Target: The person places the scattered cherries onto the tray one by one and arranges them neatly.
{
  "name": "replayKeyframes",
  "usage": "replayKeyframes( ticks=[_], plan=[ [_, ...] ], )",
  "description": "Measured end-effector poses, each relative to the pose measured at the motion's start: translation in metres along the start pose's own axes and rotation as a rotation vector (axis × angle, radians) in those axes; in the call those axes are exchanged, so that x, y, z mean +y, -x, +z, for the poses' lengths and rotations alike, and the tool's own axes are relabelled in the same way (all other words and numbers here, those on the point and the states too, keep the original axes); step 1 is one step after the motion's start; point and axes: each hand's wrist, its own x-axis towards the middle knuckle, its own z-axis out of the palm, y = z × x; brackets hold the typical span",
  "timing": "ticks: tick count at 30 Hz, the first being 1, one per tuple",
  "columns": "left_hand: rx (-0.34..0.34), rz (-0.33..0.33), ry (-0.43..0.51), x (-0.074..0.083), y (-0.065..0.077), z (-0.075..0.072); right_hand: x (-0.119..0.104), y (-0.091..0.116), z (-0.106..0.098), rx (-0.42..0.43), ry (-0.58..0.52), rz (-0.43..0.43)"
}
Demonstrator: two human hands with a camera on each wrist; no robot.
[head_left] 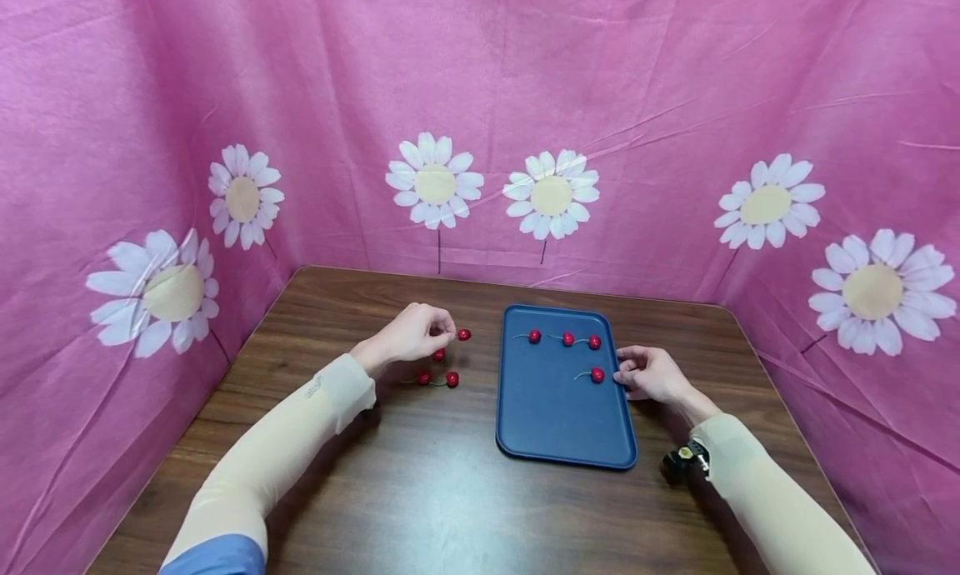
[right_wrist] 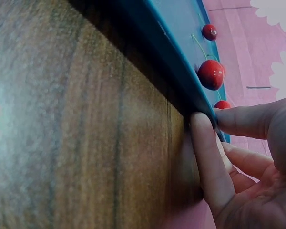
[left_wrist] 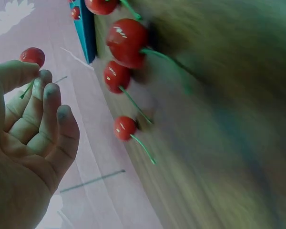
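Your left arm reached forward over the wood-grain table (head_left: 390,492), where your left hand (head_left: 412,333) had thumb and fingers pinched on one red cherry (left_wrist: 32,56) to the left of the blue tray (head_left: 562,425), whose right rim your right hand (head_left: 654,375) gripped between thumb and finger. Four loose cherries (left_wrist: 128,43) lay on the table near your left hand, which partly hid one in the head view, and four tray cherries (head_left: 597,375) lay in the far half, with a pink daisy-print curtain (head_left: 480,75) behind.
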Motion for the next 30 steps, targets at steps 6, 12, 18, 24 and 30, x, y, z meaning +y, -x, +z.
replayKeyframes(
  ticks=[6, 12, 18, 24, 30],
  plan=[
    [-0.012, 0.02, 0.025, 0.014, -0.02, 0.008, 0.0, -0.001, 0.001, 0.001, 0.004, 0.005],
    [-0.026, 0.063, 0.031, 0.029, -0.039, 0.02, 0.0, -0.002, 0.001, 0.007, -0.003, 0.008],
    [-0.049, 0.082, 0.021, 0.048, -0.055, 0.03, -0.001, -0.001, 0.0, 0.005, -0.012, 0.013],
    [-0.066, 0.108, 0.03, 0.063, -0.068, 0.044, -0.001, -0.002, 0.0, 0.002, -0.004, 0.015],
    [-0.105, 0.114, 0.034, 0.077, -0.081, 0.062, -0.001, -0.002, 0.0, 0.003, -0.004, 0.014]
  ],
)
